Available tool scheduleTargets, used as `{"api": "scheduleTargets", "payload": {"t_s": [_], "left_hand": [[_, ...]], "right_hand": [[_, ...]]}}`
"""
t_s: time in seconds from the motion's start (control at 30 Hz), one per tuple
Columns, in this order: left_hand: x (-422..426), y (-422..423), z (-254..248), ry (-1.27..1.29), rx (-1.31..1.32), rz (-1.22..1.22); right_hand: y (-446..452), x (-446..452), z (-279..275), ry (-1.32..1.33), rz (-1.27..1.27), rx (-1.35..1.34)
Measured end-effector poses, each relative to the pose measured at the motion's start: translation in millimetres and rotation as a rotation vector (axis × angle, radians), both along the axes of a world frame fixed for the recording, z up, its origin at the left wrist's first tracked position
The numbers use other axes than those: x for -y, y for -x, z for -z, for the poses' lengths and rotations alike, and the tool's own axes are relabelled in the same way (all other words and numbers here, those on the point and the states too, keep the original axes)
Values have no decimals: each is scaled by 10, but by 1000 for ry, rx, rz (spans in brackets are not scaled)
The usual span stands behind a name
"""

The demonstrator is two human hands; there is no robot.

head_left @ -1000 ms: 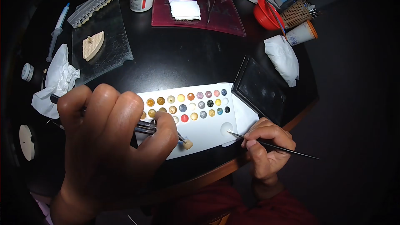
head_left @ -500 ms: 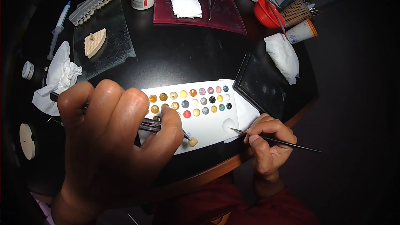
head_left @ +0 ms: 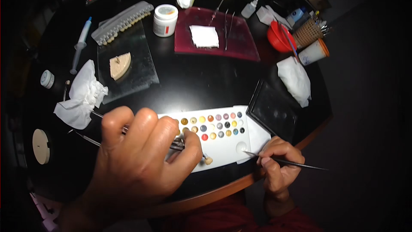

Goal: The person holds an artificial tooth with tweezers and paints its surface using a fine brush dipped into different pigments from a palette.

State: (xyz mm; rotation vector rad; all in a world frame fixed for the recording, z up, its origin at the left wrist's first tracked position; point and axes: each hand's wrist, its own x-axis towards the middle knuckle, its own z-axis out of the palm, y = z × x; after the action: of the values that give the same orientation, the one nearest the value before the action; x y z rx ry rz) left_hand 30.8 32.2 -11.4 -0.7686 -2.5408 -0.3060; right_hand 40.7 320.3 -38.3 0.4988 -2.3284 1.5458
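My left hand (head_left: pixel 141 154) is closed around metal forceps (head_left: pixel 178 143), mostly hidden behind the fingers. A small tooth-coloured dental crown (head_left: pixel 208 160) sits at their tip, over the front of a white paint palette (head_left: pixel 223 158). Several rows of coloured stain wells fill the palette's far part, partly covered by my left hand. With my right hand (head_left: pixel 281 163) I pinch a thin dark brush (head_left: pixel 296 163), its tip at the round mixing well (head_left: pixel 241 148) near the palette's right end.
A black lid (head_left: pixel 274 111) lies right of the palette, near a white tissue pack (head_left: pixel 294 80). Crumpled tissue (head_left: pixel 83 96), a glass slab (head_left: pixel 128 77) with a beige firing tray (head_left: pixel 120 65), a white jar (head_left: pixel 165 21) and a red bowl (head_left: pixel 281 38) stand farther off.
The whole view has shifted, so the table things appear lower and farther right. Both hands keep their holds, and the brush tip stays at the mixing well.
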Motion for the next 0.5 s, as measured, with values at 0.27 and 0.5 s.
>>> {"api": "scheduleTargets", "payload": {"t_s": [0.27,0.5], "left_hand": [[131,73,86,-16,-126,71],[173,110,137,-53,-151,104]], "right_hand": [[203,-183,-398,325,2,-211],[820,-703,-2203,441,-333,-642]]}}
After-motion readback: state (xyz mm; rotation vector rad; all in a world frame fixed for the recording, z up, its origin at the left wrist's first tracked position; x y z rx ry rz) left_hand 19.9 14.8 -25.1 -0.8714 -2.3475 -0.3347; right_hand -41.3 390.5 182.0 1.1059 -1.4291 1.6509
